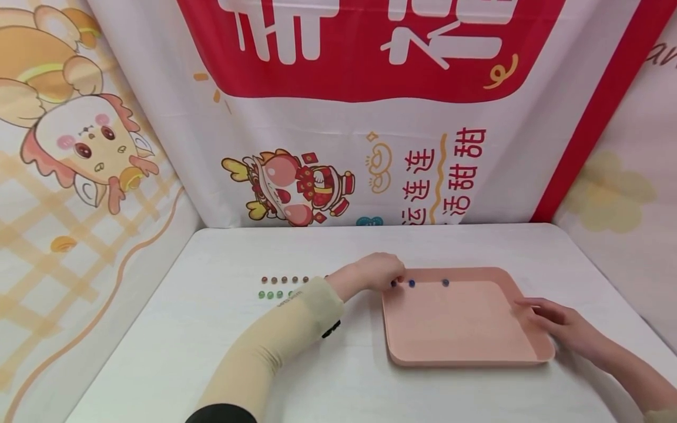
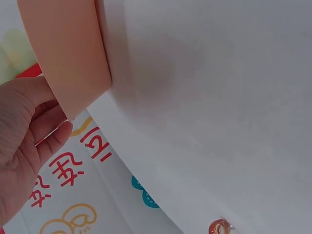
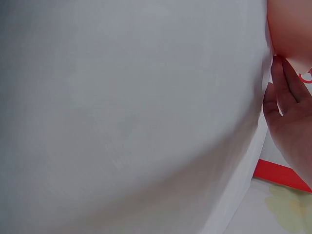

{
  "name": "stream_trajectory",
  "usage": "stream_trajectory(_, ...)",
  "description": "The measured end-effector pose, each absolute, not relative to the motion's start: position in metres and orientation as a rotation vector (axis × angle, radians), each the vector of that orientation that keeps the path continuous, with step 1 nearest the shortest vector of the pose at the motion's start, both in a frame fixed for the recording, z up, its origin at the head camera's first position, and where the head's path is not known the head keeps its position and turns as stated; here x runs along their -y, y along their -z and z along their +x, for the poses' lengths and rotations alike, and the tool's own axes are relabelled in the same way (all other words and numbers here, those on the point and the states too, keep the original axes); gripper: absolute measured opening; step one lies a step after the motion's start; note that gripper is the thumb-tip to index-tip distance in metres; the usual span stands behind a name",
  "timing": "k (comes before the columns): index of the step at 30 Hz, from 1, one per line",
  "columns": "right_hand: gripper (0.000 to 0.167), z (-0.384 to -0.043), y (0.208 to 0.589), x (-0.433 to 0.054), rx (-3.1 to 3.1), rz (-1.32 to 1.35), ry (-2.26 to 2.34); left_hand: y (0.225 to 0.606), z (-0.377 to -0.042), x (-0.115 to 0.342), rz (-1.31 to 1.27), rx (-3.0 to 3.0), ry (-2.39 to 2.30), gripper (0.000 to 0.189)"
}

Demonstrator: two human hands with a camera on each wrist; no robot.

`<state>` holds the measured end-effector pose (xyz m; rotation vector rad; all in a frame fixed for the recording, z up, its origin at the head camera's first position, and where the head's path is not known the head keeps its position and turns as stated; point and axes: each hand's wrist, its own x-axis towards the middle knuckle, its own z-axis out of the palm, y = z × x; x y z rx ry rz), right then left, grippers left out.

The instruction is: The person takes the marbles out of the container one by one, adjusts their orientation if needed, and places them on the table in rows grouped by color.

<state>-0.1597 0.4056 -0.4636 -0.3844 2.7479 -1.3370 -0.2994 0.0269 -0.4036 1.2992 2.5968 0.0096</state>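
Observation:
A shallow pink tray (image 1: pixel 449 361) lies on the white table, with small dark blue marbles (image 1: pixel 412 283) along its far side. My left hand (image 1: pixel 378 271) reaches over the tray's far left corner, its fingers bent down at a blue marble (image 1: pixel 394 284). In the left wrist view the tray wall (image 2: pixel 66 48) covers the fingertips of that hand (image 2: pixel 24 131), so a pinch cannot be made out. On the tray's right rim rests my right hand (image 1: pixel 568 329), fingers fairly straight. The right wrist view shows those fingers (image 3: pixel 282 85) touching the pink wall (image 3: pixel 292 29).
Left of the tray, a row of reddish-brown marbles (image 1: pixel 284 279) lies behind a row of green marbles (image 1: pixel 270 295), partly hidden by my left sleeve (image 1: pixel 285 323). One orange marble (image 2: pixel 220 226) shows in the left wrist view. Printed cloth (image 1: pixel 328 129) hangs behind the table.

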Motion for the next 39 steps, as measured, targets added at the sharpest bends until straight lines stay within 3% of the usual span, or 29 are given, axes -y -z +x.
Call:
stream_trajectory(26, 0.043, -0.159, 0.462, -0.401, -2.735, -0.274, 1.294, 0.417, -0.306, -0.025, 1.273, -2.587, -0.089, 0.010)
stream_trajectory(39, 0.036, -0.159, 0.466, -0.404, -2.755, -0.397, 1.365, 0.407, -0.306, 0.005, 1.221, -2.415, -0.660, 0.018)
